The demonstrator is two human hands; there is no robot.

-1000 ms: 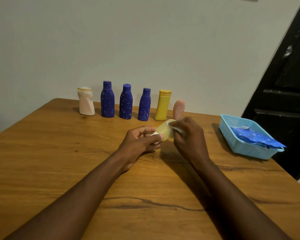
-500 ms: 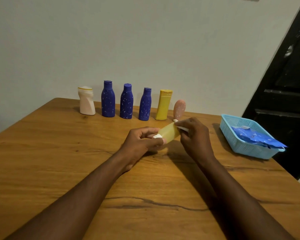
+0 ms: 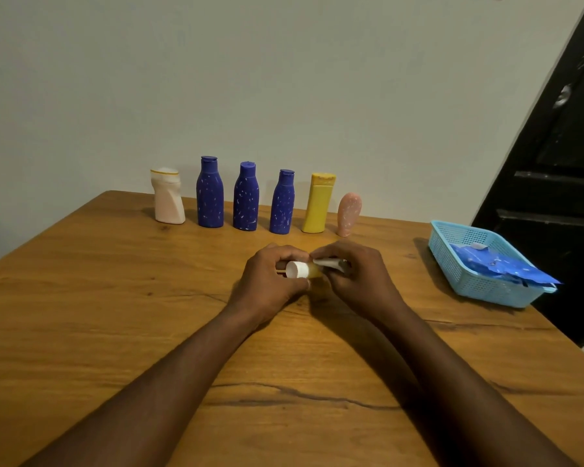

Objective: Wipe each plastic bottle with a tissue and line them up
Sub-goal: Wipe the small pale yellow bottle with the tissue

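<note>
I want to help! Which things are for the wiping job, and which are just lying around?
For the job: small yellow bottle, tissue, left hand, right hand, row of six bottles.
Lying about: blue basket, blue packet inside.

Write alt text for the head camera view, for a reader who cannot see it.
Over a wooden table, the left hand grips a small yellow bottle with a white cap, lying sideways, while the right hand holds a tissue against it. By the wall six bottles stand in a row, and a blue basket sits at the right.
</note>
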